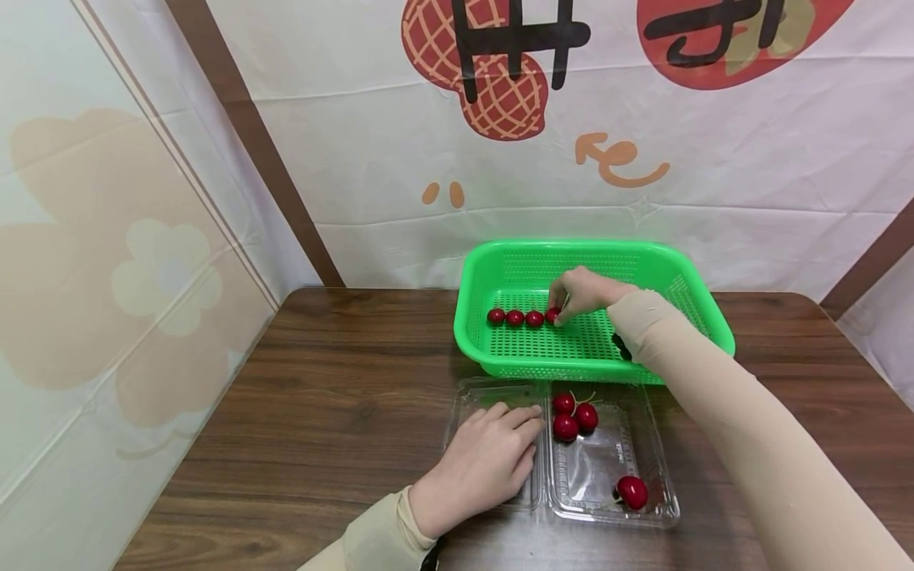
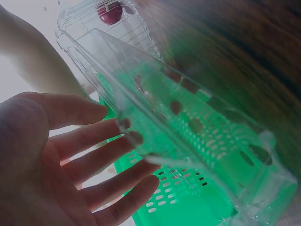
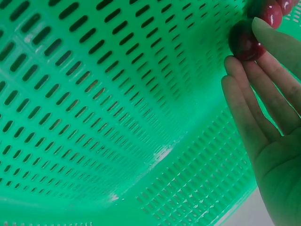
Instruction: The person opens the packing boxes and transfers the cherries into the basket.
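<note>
A red cherry (image 1: 551, 316) is held in the green perforated basket (image 1: 571, 246), pinched between the thumb and fingers of the right hand (image 1: 587, 290); whether its weight is borne by the basket floor cannot be told. To its left, three further cherries (image 1: 515, 318) are lined up in a row. In front of the basket, a clear plastic clamshell (image 1: 593, 468) is laid open on the wood-grain counter (image 1: 343, 396). Its left half is touched by the left hand (image 1: 485, 456), fingers extended and slightly spread. In its right half, three cherries (image 1: 566, 427) are clustered at the far left corner; a single cherry (image 1: 631, 492) is located near the front right corner. The counter is backed by a printed white cloth (image 1: 357, 143).
</note>
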`<move>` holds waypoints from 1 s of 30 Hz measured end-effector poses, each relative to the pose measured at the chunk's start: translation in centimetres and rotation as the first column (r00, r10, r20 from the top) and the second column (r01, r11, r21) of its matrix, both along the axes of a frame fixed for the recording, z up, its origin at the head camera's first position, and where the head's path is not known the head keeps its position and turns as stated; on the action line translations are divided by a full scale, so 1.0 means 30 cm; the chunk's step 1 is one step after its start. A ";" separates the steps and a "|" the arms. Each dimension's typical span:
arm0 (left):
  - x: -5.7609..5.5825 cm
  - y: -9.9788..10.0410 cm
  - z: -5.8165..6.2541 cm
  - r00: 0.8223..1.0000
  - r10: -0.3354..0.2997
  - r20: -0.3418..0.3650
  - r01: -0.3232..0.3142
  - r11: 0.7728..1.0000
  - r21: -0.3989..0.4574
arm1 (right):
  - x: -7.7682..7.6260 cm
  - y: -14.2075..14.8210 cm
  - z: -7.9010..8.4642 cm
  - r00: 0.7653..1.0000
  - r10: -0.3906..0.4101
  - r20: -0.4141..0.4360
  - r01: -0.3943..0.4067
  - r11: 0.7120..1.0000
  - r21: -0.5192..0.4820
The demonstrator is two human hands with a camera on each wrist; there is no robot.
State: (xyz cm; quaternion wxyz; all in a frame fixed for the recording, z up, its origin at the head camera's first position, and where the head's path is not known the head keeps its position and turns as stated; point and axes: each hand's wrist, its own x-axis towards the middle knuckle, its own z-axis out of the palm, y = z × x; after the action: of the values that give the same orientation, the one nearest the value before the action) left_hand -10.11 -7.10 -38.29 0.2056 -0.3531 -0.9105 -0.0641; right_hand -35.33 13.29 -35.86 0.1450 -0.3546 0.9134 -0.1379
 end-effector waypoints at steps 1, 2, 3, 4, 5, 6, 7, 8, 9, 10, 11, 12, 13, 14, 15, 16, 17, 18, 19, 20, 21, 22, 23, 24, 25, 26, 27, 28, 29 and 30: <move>0.000 0.000 0.000 1.000 -0.001 0.001 0.001 1.000 0.000 | 0.000 -0.001 -0.002 1.000 -0.005 0.005 0.005 1.000 0.000; 0.000 0.000 0.000 1.000 -0.001 0.001 0.001 1.000 0.000 | 0.000 -0.002 -0.003 1.000 -0.008 0.009 0.008 1.000 0.001; 0.001 0.000 0.000 1.000 -0.002 0.001 0.002 1.000 0.000 | 0.000 -0.002 -0.004 1.000 -0.011 0.014 0.011 1.000 0.000; 0.001 0.000 -0.001 1.000 -0.003 0.001 0.003 1.000 0.001 | 0.000 -0.003 -0.005 1.000 -0.010 0.015 0.010 1.000 -0.002; 0.001 0.000 -0.001 1.000 -0.004 0.000 0.004 1.000 0.001 | 0.001 -0.003 -0.005 1.000 -0.011 0.016 0.011 1.000 -0.004; 0.001 0.000 -0.001 1.000 -0.005 -0.001 0.005 1.000 0.002 | 0.002 -0.003 -0.005 1.000 -0.011 0.018 0.011 1.000 -0.007; 0.001 0.000 -0.001 1.000 -0.005 -0.003 0.005 1.000 0.001 | 0.002 -0.003 -0.004 1.000 -0.010 0.019 0.010 1.000 -0.009; 0.000 0.000 -0.001 1.000 -0.006 -0.004 0.006 1.000 0.001 | 0.002 -0.003 -0.004 1.000 -0.009 0.019 0.010 1.000 -0.011; 0.000 0.000 -0.001 1.000 -0.006 -0.006 0.006 1.000 0.001 | 0.002 -0.004 -0.004 1.000 -0.010 0.020 0.010 1.000 -0.012; 0.000 -0.001 0.000 1.000 -0.006 -0.007 0.006 1.000 0.001 | 0.002 -0.004 -0.005 1.000 -0.010 0.021 0.011 1.000 -0.014; 0.000 -0.001 0.000 1.000 -0.006 -0.008 0.006 1.000 0.001 | 0.001 -0.004 -0.005 1.000 -0.010 0.021 0.011 1.000 -0.014; -0.001 -0.001 0.000 1.000 -0.006 -0.010 0.006 1.000 0.000 | 0.001 -0.004 -0.006 1.000 -0.010 0.021 0.010 1.000 -0.013; -0.001 -0.001 0.000 1.000 -0.006 -0.010 0.006 1.000 0.000 | 0.001 -0.004 -0.006 1.000 -0.010 0.020 0.010 1.000 -0.012; -0.001 -0.001 0.000 1.000 -0.006 -0.011 0.006 1.000 -0.001 | 0.000 -0.005 -0.007 1.000 -0.009 0.018 0.010 1.000 -0.011; -0.001 -0.001 0.000 1.000 -0.006 -0.013 0.006 1.000 -0.002 | 0.001 -0.005 -0.007 1.000 -0.008 0.016 0.009 1.000 -0.010; -0.001 -0.001 0.001 1.000 -0.005 -0.013 0.005 1.000 -0.003 | 0.002 -0.005 -0.007 1.000 -0.007 0.014 0.008 1.000 -0.008; -0.001 -0.001 0.001 1.000 -0.005 -0.013 0.005 1.000 -0.003 | 0.003 -0.005 -0.006 1.000 -0.006 0.011 0.006 1.000 -0.005; -0.001 -0.001 0.002 1.000 -0.004 -0.013 0.004 1.000 -0.003 | 0.004 -0.006 -0.005 1.000 -0.006 0.010 0.006 1.000 -0.004; -0.001 -0.001 0.002 1.000 -0.004 -0.012 0.004 1.000 -0.003 | 0.006 -0.005 -0.004 1.000 -0.004 0.007 0.004 1.000 -0.003; 0.000 -0.001 0.002 1.000 -0.004 -0.012 0.004 1.000 -0.003 | 0.008 -0.005 -0.002 1.000 -0.002 0.004 0.002 1.000 -0.003; 0.000 -0.001 0.003 1.000 -0.004 -0.010 0.004 1.000 -0.003 | 0.010 -0.004 0.000 1.000 -0.001 0.000 0.001 1.000 -0.001; 0.000 -0.001 0.003 1.000 -0.003 -0.009 0.003 1.000 -0.003 | 0.012 -0.003 0.002 1.000 0.000 -0.003 0.000 1.000 0.000; 0.000 -0.001 0.003 1.000 -0.004 -0.008 0.004 1.000 -0.003 | 0.013 -0.002 0.003 1.000 0.000 -0.005 0.000 1.000 0.002; 0.000 -0.002 0.003 1.000 -0.004 -0.008 0.004 1.000 -0.003 | 0.013 0.000 0.004 1.000 0.000 -0.008 0.000 1.000 0.005; 0.000 -0.002 0.003 1.000 -0.005 -0.007 0.004 1.000 -0.003 | 0.014 0.002 0.006 1.000 0.003 -0.013 -0.003 1.000 0.007; 0.000 -0.002 0.004 1.000 -0.005 -0.007 0.005 1.000 -0.004 | 0.014 0.003 0.007 1.000 0.001 -0.016 -0.001 1.000 0.012; 0.000 -0.002 0.004 1.000 -0.005 -0.007 0.005 1.000 -0.004 | 0.015 0.005 0.008 1.000 -0.001 -0.017 0.002 1.000 0.016; 0.000 -0.002 0.004 1.000 -0.005 -0.007 0.004 1.000 -0.005 | 0.015 0.006 0.009 1.000 -0.003 -0.017 0.003 1.000 0.019; 0.000 -0.002 0.004 1.000 -0.004 -0.006 0.004 1.000 -0.005 | 0.015 0.007 0.010 1.000 -0.004 -0.018 0.004 1.000 0.022; 0.000 -0.003 0.004 1.000 -0.004 -0.005 0.004 1.000 -0.006 | 0.015 0.008 0.011 1.000 -0.004 -0.020 0.005 1.000 0.024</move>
State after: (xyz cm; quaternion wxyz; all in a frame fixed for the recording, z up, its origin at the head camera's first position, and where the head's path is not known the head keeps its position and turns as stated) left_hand -10.10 -7.18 -38.16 0.2068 -0.3556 -0.9095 -0.0608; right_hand -34.88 13.52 -35.54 0.1400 -0.3521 0.9171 -0.1238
